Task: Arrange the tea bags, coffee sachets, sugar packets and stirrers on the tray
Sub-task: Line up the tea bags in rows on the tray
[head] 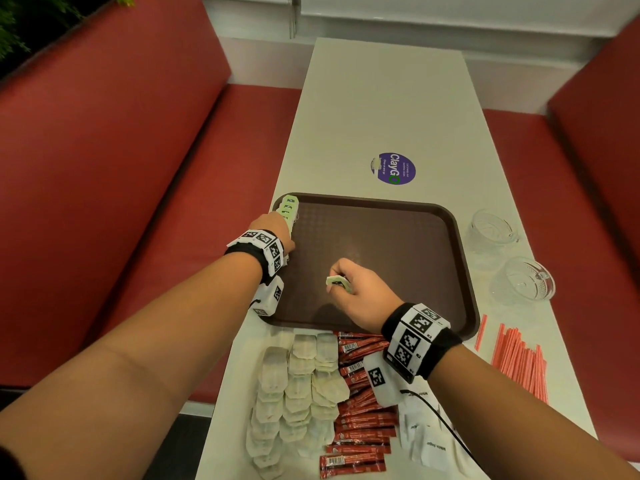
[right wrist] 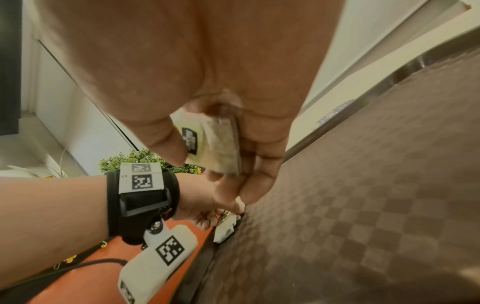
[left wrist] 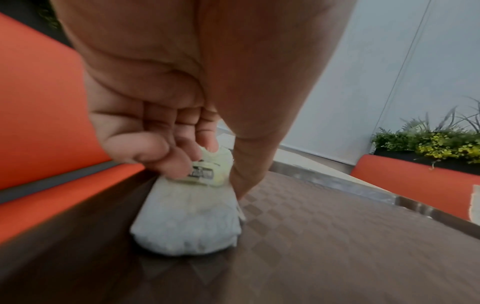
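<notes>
A brown tray [head: 381, 244] lies across the white table. Along its left rim runs a row of tea bags with green tags [head: 289, 206]. My left hand [head: 275, 230] is at the near end of that row and pinches a tea bag [left wrist: 189, 222] by its tag, with the bag resting on the tray floor [left wrist: 337, 236]. My right hand [head: 346, 282] hovers over the tray's near middle and grips a small stack of tea bags [right wrist: 215, 148] between thumb and fingers. Loose tea bags [head: 298, 386], red coffee sachets [head: 363, 420], white sugar packets [head: 426, 438] and pink stirrers [head: 516, 358] lie on the table in front of the tray.
Two clear glass cups [head: 491, 230] [head: 526, 282] stand to the right of the tray. A round purple sticker [head: 393, 169] marks the table beyond it. Red bench seats [head: 138, 202] flank the table on both sides.
</notes>
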